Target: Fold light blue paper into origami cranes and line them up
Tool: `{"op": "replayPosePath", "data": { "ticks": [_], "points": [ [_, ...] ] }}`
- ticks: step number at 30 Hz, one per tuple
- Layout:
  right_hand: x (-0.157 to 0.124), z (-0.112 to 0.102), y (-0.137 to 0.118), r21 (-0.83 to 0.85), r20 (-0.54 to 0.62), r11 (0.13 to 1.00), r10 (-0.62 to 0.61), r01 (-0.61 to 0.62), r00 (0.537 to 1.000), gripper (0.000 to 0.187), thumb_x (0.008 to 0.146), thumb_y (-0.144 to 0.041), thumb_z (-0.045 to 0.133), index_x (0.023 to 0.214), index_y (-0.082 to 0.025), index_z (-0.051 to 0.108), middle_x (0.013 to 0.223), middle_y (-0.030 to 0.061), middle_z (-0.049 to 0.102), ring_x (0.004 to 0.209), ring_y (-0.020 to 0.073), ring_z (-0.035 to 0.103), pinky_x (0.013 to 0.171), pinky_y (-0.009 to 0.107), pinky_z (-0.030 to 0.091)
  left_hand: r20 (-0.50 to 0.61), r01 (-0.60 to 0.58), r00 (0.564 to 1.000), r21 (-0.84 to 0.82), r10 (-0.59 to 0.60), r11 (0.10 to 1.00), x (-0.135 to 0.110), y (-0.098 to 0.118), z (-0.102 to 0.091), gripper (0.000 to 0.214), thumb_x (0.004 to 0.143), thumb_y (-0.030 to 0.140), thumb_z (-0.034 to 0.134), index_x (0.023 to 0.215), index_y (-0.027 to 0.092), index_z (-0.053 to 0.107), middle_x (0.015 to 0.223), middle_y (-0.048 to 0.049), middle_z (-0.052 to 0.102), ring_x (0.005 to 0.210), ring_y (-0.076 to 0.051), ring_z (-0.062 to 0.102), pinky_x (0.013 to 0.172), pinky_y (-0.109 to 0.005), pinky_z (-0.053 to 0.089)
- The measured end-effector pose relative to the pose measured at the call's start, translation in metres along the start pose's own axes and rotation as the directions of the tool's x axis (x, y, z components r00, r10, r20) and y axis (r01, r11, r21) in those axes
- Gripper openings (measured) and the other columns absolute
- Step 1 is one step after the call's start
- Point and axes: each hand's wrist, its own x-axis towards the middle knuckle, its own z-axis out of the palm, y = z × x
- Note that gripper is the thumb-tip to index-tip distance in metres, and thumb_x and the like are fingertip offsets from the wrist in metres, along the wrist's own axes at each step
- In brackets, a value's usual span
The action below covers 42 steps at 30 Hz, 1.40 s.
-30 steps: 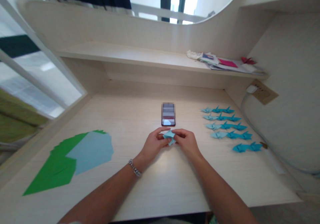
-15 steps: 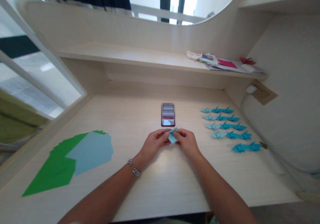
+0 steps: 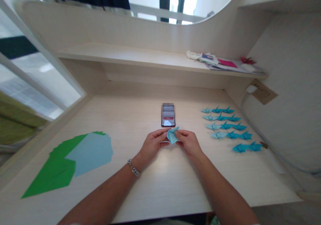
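The paper (image 3: 172,137) has turned a bit on my feed, pinched between left hand (image 3: 153,144) and right hand (image 3: 188,143), fingers nearly closed. Looks part-folded to me; done-looking birds (image 3: 226,127) right of the hands, unfolded sheets (image 3: 96,153) left.

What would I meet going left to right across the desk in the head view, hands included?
Pile of green and blue paper, bracelet, left hand, folded light-blue piece, right hand, blue paper cranes.
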Motion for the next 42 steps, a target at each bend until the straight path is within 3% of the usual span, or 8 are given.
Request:
{"op": "replayPosePath", "data": {
  "ticks": [5, 11, 20, 27, 42],
  "points": [
    [0.002, 0.003, 0.004, 0.035, 0.024, 0.996, -0.078, 0.077, 0.997, 0.030, 0.064, -0.043, 0.073, 0.074, -0.015, 0.069, 0.068, 0.0037, 0.066, 0.058, 0.0139, 0.056, 0.055, 0.026, 0.044, -0.069, 0.023, 0.997, 0.040, -0.020, 0.999, 0.002, -0.005, -0.001, 0.029, 0.068, 0.018, 0.070, 0.097, 0.014, 0.069, 0.095, -0.0104, 0.069, 0.079, -0.019, 0.064, 0.074, -0.035, 0.052],
    [0.003, 0.004, 0.008, -0.231, -0.021, 0.933, -0.289, 0.277, 0.957, 0.028, 0.072, -0.042, 0.065, 0.075, -0.014, 0.070, 0.068, 0.0045, 0.067, 0.059, 0.0149, 0.056, 0.057, 0.026, 0.044, -0.045, 0.046, 0.998, -0.057, -0.048, 0.997, 0.000, -0.005, 0.004, 0.026, 0.073, 0.027, 0.069, 0.095, 0.012, 0.068, 0.093, -0.0118, 0.069, 0.079, -0.019, 0.065, 0.077, -0.036, 0.051],
    [-0.002, 0.009, 0.006, -0.431, -0.009, 0.840, -0.368, 0.328, 0.930, 0.025, 0.077, -0.039, 0.059, 0.078, -0.016, 0.069, 0.071, 0.0042, 0.068, 0.066, 0.0176, 0.058, 0.062, 0.027, 0.045, 0.003, 0.041, 0.999, -0.092, -0.041, 0.995, -0.004, -0.005, 0.005, 0.026, 0.072, 0.026, 0.072, 0.093, 0.012, 0.068, 0.094, -0.0110, 0.068, 0.081, -0.016, 0.062, 0.079, -0.032, 0.049],
    [-0.010, 0.013, 0.002, -0.534, -0.027, 0.768, -0.433, 0.353, 0.901, 0.023, 0.079, -0.037, 0.057, 0.079, -0.017, 0.069, 0.073, 0.0032, 0.067, 0.068, 0.0174, 0.058, 0.062, 0.026, 0.043, -0.055, 0.060, 0.997, -0.041, -0.063, 0.997, -0.002, -0.007, 0.003, 0.029, 0.067, 0.024, 0.076, 0.090, 0.011, 0.068, 0.091, -0.0106, 0.068, 0.078, -0.016, 0.062, 0.077, -0.032, 0.049],
    [-0.012, 0.015, 0.002, -0.502, -0.014, 0.783, -0.432, 0.367, 0.902, 0.025, 0.078, -0.039, 0.058, 0.081, -0.018, 0.070, 0.077, 0.0056, 0.068, 0.072, 0.0194, 0.060, 0.066, 0.029, 0.046, -0.044, 0.060, 0.997, -0.084, -0.063, 0.995, -0.005, -0.004, 0.007, 0.029, 0.072, 0.032, 0.071, 0.091, 0.012, 0.066, 0.081, -0.0077, 0.067, 0.069, -0.015, 0.062, 0.069, -0.032, 0.053]
  ]
}}
